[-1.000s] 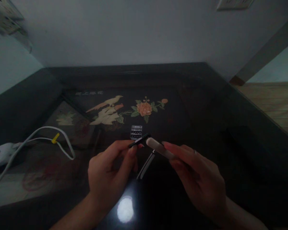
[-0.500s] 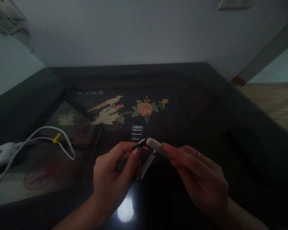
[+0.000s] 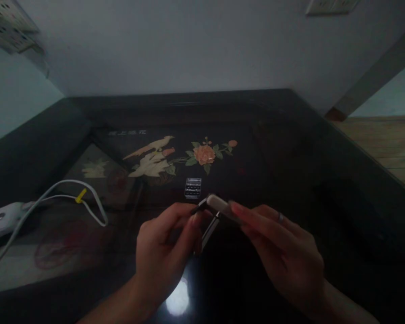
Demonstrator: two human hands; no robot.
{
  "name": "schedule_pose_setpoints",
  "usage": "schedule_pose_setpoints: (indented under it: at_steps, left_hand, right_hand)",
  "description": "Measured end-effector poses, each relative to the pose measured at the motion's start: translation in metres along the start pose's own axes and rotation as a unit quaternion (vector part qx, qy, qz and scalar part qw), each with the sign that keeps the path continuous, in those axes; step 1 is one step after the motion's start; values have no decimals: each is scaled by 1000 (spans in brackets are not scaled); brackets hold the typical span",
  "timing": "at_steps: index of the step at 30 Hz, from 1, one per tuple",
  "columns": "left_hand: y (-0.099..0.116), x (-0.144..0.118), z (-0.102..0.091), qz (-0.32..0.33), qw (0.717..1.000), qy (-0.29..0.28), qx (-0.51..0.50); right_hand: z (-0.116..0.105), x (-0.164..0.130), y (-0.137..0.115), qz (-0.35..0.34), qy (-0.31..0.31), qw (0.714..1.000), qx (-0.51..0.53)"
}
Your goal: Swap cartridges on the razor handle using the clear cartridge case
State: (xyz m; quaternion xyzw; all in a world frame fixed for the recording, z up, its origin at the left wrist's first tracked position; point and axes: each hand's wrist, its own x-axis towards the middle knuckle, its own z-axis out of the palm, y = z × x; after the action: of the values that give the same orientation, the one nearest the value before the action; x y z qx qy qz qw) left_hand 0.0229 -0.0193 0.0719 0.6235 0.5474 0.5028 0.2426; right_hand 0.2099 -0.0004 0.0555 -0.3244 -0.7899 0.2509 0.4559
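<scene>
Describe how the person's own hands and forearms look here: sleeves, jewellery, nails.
Both hands are bare, and the forearms show no sleeves, gloves or watch. The right hand wears a thin, light-coloured metal ring on one finger. The left hand shows no ring. The fingernails look long; the dim light hides any polish colour.

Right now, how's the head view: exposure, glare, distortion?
Head view: badly underexposed, dark table swallows detail; bright lamp glare on the glossy top below the left hand; the pale piece in the right hand is soft; wide-angle bending at the edges.
</scene>
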Motion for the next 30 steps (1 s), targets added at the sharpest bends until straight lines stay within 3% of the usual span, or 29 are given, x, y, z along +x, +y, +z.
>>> schedule_pose_setpoints:
  at_steps: [6, 9, 13, 15, 19, 21, 25, 30]
  left_hand:
    - [3, 0, 1, -18, 1000, -3, -21]
    - [2, -1, 1, -21, 1000, -6, -22]
    - [0, -1, 0, -25, 1000, -6, -15]
    - [-1, 0, -1, -45, 999, -1, -15]
    - [0, 2, 0, -89, 995, 0, -36]
    - [-1, 3, 0, -96, 994, -7, -45]
    - [-3, 3, 1, -108, 992, -21, -54]
    - [-6, 6, 4, -128, 988, -45, -71]
  right_hand:
    - [0, 0, 1, -14, -17, 1000, -4]
    - [1, 0, 2, 2, 8, 1000, -9]
    - [-1, 0, 5, -20, -21, 1000, -4]
    - [-6, 3, 8, 19, 16, 999, -21]
    - [-21, 12, 20, 162, 169, 972, -7]
    - [-26, 18, 26, 190, 185, 964, 16]
    - [-28, 23, 38, 202, 117, 972, -4]
    - [-24, 21, 52, 206, -4, 970, -130]
